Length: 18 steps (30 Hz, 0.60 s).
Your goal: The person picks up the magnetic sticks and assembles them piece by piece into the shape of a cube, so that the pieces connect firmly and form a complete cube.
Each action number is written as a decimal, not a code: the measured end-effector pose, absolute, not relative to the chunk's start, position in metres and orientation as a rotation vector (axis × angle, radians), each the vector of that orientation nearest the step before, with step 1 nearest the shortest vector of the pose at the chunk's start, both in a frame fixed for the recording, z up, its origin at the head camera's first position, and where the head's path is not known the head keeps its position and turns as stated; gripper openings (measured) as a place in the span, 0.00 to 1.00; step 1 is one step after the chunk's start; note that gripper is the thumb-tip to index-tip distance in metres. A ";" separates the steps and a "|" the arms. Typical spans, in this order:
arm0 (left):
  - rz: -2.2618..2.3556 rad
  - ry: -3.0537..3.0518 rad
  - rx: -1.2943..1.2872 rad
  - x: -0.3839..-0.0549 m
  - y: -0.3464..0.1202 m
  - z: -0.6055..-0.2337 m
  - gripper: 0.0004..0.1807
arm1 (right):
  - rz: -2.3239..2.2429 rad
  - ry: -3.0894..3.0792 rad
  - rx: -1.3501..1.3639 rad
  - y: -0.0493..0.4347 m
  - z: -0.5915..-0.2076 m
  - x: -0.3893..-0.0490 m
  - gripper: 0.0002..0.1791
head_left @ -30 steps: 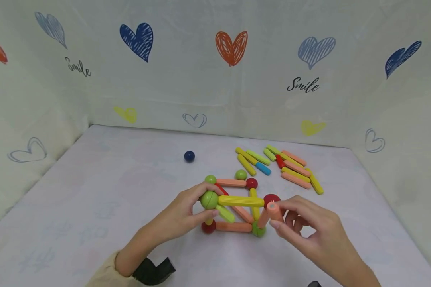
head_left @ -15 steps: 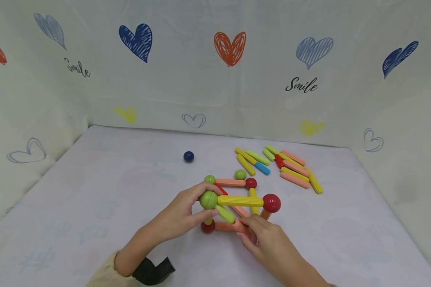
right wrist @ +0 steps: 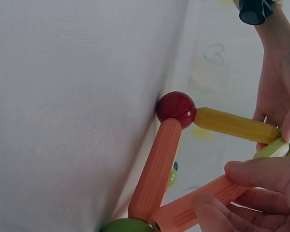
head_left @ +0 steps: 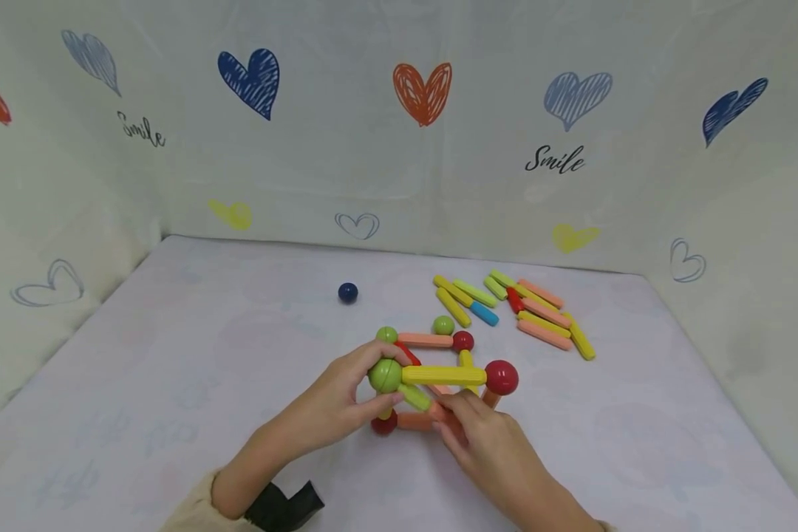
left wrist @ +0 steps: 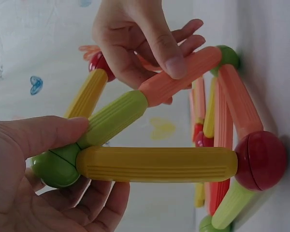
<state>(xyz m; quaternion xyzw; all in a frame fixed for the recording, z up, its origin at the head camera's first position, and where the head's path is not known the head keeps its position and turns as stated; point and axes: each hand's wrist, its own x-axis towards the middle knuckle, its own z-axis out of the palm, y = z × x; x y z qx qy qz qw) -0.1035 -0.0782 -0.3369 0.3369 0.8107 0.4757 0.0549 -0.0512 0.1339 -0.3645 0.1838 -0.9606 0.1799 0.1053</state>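
A frame of magnetic rods and balls stands on the white table. At its upper left corner, my left hand (head_left: 346,388) grips a green ball (head_left: 386,375) between thumb and fingers. From that ball a yellow rod (head_left: 443,375) runs to a red ball (head_left: 502,377), and a short light-green rod (left wrist: 117,117) slopes down. My right hand (head_left: 495,447) pinches a salmon rod (left wrist: 176,79). One end of it meets the light-green rod; the other lies right at a low green ball (left wrist: 229,59). In the head view my right fingers hide that lower corner.
Behind the frame lies a loose green ball (head_left: 443,325), with a dark blue ball (head_left: 348,293) farther left. Several loose rods (head_left: 544,334) in yellow, salmon, green, red and blue are spread at the back right. A cloth with printed hearts (head_left: 422,94) hangs behind the table.
My right hand has moved left and down from beside the upper red ball, bringing the salmon rod to the light-green rod's end. My left hand keeps its grip on the green ball.
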 end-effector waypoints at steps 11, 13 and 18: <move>1.379 2.537 1.053 -0.102 -0.077 -0.338 0.18 | 0.484 -2.824 0.535 0.132 -0.368 -0.053 0.19; 1.369 2.549 1.055 -0.102 -0.078 -0.337 0.18 | 0.481 -2.827 0.532 0.131 -0.368 -0.053 0.20; 1.329 2.586 1.066 -0.100 -0.076 -0.335 0.18 | 0.467 -2.827 0.525 0.131 -0.368 -0.053 0.22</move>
